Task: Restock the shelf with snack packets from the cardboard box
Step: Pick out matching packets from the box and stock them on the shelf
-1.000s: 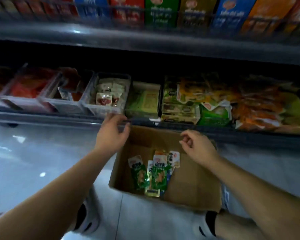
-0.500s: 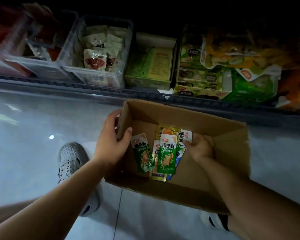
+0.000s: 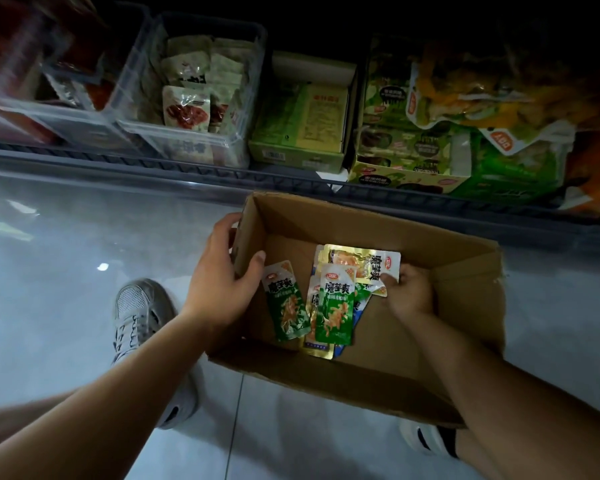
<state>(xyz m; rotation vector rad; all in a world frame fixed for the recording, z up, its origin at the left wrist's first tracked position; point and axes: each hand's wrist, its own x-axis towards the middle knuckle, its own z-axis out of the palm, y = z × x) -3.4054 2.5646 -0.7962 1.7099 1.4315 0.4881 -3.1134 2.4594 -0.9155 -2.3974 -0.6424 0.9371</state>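
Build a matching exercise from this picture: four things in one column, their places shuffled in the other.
1 left hand
2 right hand
3 clear bin
4 grey shoe

a on the shelf
b on the floor tiles
c inside the cardboard box, pinching a gold packet
d gripping the box's left wall

Pairs: 1-d, 2-c, 3-a, 4-b

On floor [image 3: 66, 306], just before shelf [image 3: 153, 168]: cardboard box [image 3: 465, 306], snack packets [image 3: 336, 306] inside. Around its left wall, left hand [image 3: 222, 285]; inside, at the pile's right edge, right hand [image 3: 409, 296].
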